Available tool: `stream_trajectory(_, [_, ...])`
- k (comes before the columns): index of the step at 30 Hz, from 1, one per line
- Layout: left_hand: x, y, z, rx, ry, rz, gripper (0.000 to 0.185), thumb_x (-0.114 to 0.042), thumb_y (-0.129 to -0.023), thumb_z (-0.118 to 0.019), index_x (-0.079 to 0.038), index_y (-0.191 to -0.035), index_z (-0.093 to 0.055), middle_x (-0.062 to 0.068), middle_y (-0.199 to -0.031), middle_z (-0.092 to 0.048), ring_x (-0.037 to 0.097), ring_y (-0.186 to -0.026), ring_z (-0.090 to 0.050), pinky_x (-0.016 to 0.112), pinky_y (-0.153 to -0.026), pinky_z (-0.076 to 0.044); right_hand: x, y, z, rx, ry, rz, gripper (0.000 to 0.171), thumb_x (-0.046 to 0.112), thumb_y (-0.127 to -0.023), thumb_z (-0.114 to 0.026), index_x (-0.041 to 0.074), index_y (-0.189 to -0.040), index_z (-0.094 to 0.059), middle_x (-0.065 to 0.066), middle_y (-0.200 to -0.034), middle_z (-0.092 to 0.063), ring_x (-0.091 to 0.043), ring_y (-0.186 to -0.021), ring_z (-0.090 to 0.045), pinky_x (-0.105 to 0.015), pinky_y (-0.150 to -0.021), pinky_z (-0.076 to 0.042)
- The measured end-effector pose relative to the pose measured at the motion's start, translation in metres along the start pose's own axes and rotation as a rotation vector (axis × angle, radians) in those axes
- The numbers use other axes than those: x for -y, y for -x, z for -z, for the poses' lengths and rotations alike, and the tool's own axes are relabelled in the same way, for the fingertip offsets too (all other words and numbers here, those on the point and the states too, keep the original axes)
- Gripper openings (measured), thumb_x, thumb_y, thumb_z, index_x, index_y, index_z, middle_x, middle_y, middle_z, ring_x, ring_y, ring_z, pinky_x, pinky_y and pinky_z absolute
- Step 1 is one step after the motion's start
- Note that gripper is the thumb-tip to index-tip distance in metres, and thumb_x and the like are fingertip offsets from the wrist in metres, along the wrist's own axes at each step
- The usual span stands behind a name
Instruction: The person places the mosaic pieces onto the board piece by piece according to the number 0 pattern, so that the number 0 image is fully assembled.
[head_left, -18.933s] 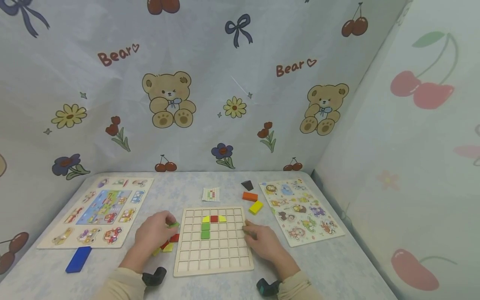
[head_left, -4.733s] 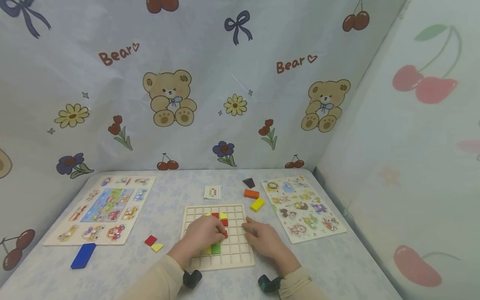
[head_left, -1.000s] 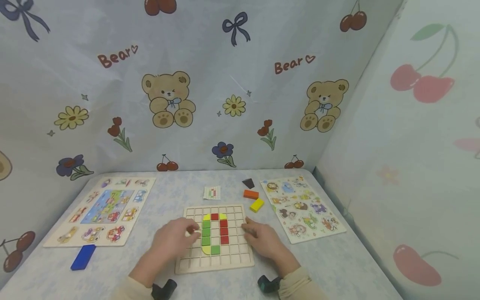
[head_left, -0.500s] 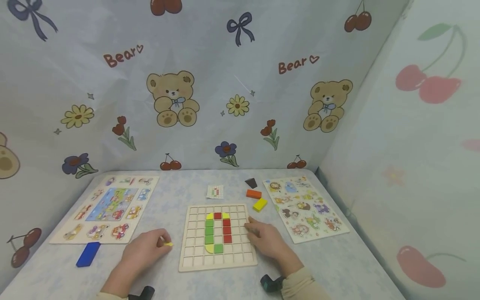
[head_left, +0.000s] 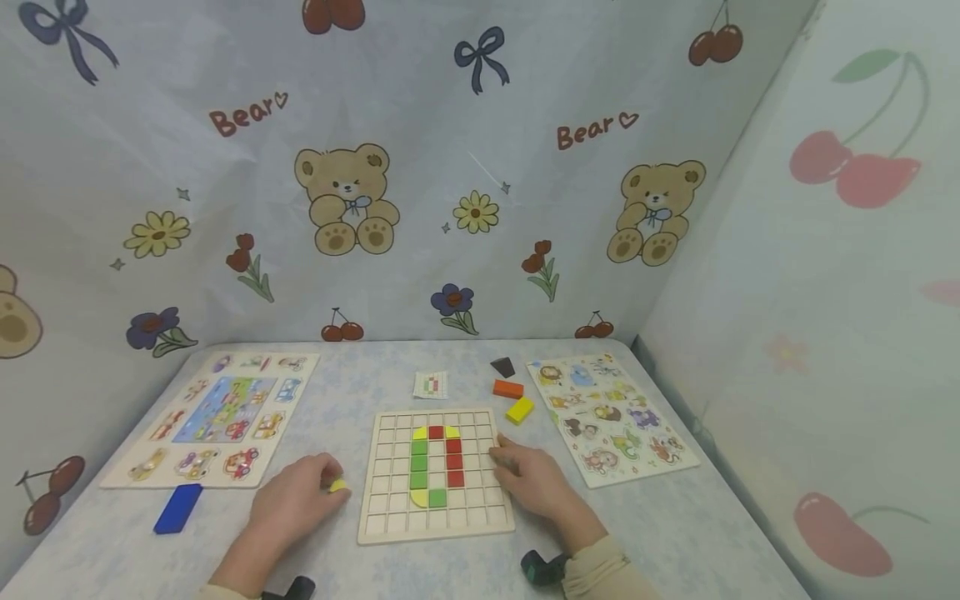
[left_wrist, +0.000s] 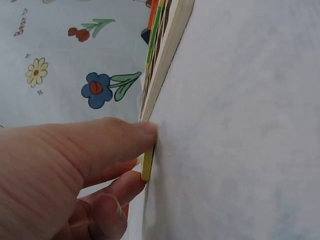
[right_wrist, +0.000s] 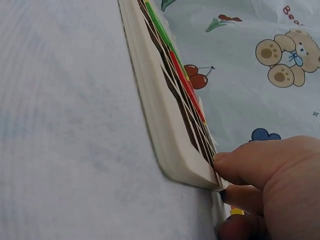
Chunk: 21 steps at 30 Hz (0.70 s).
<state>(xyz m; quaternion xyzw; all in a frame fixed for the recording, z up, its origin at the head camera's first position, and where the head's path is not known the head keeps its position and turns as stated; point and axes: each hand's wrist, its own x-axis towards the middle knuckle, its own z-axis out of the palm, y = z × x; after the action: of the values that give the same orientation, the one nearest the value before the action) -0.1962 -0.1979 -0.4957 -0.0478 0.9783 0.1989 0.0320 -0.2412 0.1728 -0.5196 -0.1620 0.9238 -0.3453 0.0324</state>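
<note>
My left hand (head_left: pixel 292 498) pinches a small yellow tile (left_wrist: pixel 146 165) between thumb and fingers, low over the table just left of the wooden grid board (head_left: pixel 390 523). My right hand (head_left: pixel 536 483) holds the board's right edge, thumb at the top edge and fingers at the side in the right wrist view. On the board, green tiles (head_left: pixel 418 463) form a left column and red tiles (head_left: pixel 454 461) a right one. A red tile (head_left: pixel 436 432) lies between two yellow tiles at the top. Below are a rounded yellow tile (head_left: pixel 419 498) and a green tile (head_left: pixel 437 498).
Behind the board lies a small pattern card (head_left: pixel 431 385). Orange (head_left: pixel 508 389), yellow (head_left: pixel 520 410) and dark (head_left: pixel 503 367) blocks lie at back right. A vehicle puzzle (head_left: pixel 120 477) and a blue block (head_left: pixel 178 509) lie left, an animal puzzle (head_left: pixel 600 479) right.
Green, red and yellow tiles have been added to the board since the oldest frame. In the last second my left hand moved left off the board and picked up the yellow tile; my right hand stayed.
</note>
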Motion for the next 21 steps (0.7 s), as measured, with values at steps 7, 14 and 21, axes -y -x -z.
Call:
stream_trajectory(7, [-0.027, 0.005, -0.008, -0.041, 0.047, -0.104, 0.026, -0.024, -0.081, -0.083, -0.019, -0.106, -0.075, -0.006, -0.099, -0.072, 0.017, -0.09, -0.068, 0.044, -0.074, -0.055, -0.001, 0.0, 0.001, -0.004, 0.003, -0.007, 0.039, 0.025, -0.101, -0.064, 0.014, -0.138, -0.066, -0.007, -0.158, -0.048, -0.034, -0.147, -0.044, -0.056, -0.116, -0.038])
stream_trajectory(14, [-0.092, 0.019, -0.038, -0.042, 0.047, -0.434, 0.013, -0.023, -0.079, -0.077, -0.027, -0.091, -0.074, -0.016, -0.087, -0.064, 0.005, -0.075, -0.06, 0.032, -0.061, -0.048, -0.002, 0.001, 0.002, 0.0, -0.001, -0.009, 0.038, 0.024, -0.101, -0.064, 0.013, -0.137, -0.067, -0.008, -0.157, -0.048, -0.035, -0.146, -0.045, -0.056, -0.116, -0.038])
stream_trajectory(21, [-0.122, 0.017, -0.056, -0.005, 0.008, -0.548, 0.011, -0.022, -0.078, -0.079, -0.027, -0.087, -0.075, -0.018, -0.079, -0.057, 0.0, -0.065, -0.052, 0.027, -0.053, -0.042, -0.001, -0.001, 0.001, 0.011, 0.007, -0.004, 0.038, 0.026, -0.1, -0.064, 0.015, -0.137, -0.067, -0.007, -0.157, -0.049, -0.034, -0.146, -0.045, -0.057, -0.116, -0.037])
